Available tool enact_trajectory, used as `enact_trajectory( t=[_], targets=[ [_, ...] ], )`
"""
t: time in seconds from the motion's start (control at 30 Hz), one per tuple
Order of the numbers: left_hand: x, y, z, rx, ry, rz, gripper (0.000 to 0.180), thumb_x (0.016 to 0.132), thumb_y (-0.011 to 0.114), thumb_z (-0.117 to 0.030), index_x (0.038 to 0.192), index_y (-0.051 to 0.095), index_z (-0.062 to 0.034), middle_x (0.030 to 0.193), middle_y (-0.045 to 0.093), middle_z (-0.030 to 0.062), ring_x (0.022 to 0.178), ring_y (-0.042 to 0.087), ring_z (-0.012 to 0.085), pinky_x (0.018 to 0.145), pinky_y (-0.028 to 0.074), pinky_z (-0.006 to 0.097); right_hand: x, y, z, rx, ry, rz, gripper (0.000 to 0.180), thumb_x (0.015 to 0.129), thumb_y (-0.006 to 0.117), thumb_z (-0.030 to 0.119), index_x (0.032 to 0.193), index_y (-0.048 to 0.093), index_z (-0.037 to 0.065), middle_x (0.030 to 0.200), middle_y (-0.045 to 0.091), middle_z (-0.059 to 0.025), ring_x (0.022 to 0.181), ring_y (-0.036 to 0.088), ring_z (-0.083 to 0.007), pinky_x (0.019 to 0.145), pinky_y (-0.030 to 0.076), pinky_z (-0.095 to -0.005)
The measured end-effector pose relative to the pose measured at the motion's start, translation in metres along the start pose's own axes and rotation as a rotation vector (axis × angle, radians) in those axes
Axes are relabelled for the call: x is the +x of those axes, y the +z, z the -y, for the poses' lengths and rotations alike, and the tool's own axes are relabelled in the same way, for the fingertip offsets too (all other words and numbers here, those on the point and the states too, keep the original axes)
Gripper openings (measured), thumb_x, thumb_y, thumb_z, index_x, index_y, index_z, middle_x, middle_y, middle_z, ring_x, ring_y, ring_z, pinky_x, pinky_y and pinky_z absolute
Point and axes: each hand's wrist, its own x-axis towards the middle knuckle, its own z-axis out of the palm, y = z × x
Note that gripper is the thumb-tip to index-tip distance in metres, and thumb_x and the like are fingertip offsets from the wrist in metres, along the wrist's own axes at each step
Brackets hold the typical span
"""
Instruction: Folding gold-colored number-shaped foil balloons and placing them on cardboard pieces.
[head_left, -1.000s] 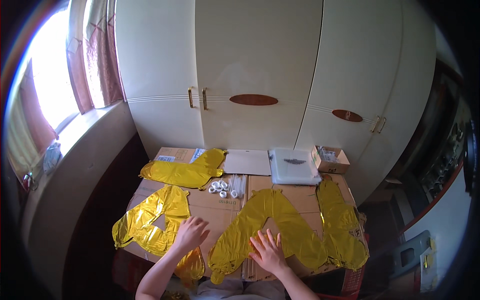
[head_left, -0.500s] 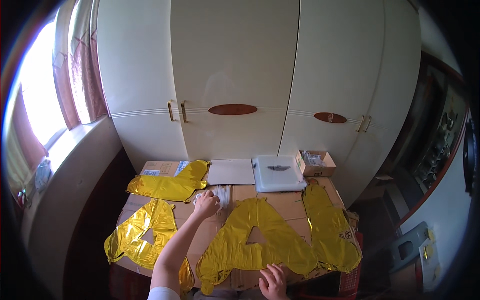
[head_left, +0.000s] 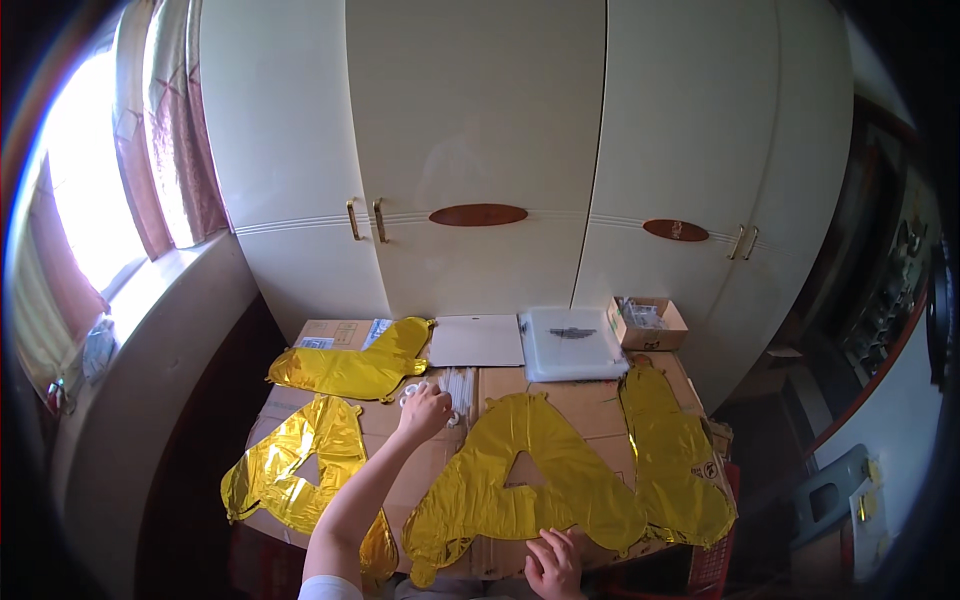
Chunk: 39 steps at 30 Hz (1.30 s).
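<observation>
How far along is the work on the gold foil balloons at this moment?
Done: four flat gold foil balloons lie spread on the cardboard surface, none inflated. In hand: the left hand reaches to the small white pieces beside the white straws; the right hand presses the near edge of the A-shaped balloon. Left: every balloon is flat.

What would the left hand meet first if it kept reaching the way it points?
Probably the bundle of thin white straws just past the left hand, then the flat white sheet; depth is unclear.
</observation>
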Motion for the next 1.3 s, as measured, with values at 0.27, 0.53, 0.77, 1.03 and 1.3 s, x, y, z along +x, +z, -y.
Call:
enact_trajectory(
  t=[0.27,0.53,0.77,1.03,1.3],
  targets=[
    [0.009,0.005,0.003,-0.296,-0.112,0.112,0.019,0.080,0.070,-0.026,0.084,0.067,-0.0076,0.091,0.069,0.0122,0.076,0.067,0.0260,0.066,0.052,0.038,0.001,0.000,0.001,0.015,-0.005,-0.035,0.028,0.077,0.067,0.015,0.105,0.066,0.012,0.116,0.057,-0.0104,0.110,0.055,-0.0297,0.100,0.039,-0.0494],
    [-0.012,-0.027,0.013,-0.229,-0.145,0.004,0.018,0.077,0.068,-0.019,0.093,0.072,-0.0126,0.089,0.063,0.0085,0.087,0.062,0.0263,0.079,0.051,0.037,0.024,-0.013,0.011,0.057,-0.059,-0.044,0.023,0.077,0.068,0.014,0.100,0.067,0.012,0.108,0.059,-0.0071,0.103,0.056,-0.0261,0.095,0.040,-0.0445],
    [-0.024,0.002,0.017,-0.003,0.037,0.086,0.022,0.078,0.067,-0.024,0.099,0.074,-0.0257,0.098,0.061,0.0069,0.103,0.056,0.0284,0.089,0.046,0.040,0.175,0.059,-0.007,0.061,-0.199,0.121,0.016,0.080,0.069,0.023,0.093,0.069,0.015,0.091,0.060,-0.0013,0.091,0.058,-0.0200,0.082,0.042,-0.0378],
    [-0.028,0.007,0.027,0.009,0.074,-0.022,0.009,0.077,0.066,-0.018,0.084,0.071,-0.0166,0.091,0.059,0.0095,0.096,0.056,0.0289,0.086,0.045,0.040,0.249,0.181,-0.017,-0.093,-0.108,0.182,0.016,0.077,0.069,0.027,0.086,0.068,0.013,0.092,0.059,-0.0058,0.095,0.058,-0.0257,0.080,0.044,-0.0438],
    [-0.037,0.003,0.027,0.022,0.084,-0.040,0.014,0.077,0.066,-0.019,0.090,0.068,-0.0163,0.095,0.059,0.0070,0.097,0.056,0.0264,0.082,0.045,0.040,0.248,0.184,-0.025,-0.020,-0.141,0.335,0.010,0.081,0.062,0.016,0.086,0.070,0.019,0.094,0.058,-0.0036,0.101,0.056,-0.0224,0.084,0.039,-0.0428]
  ],
)
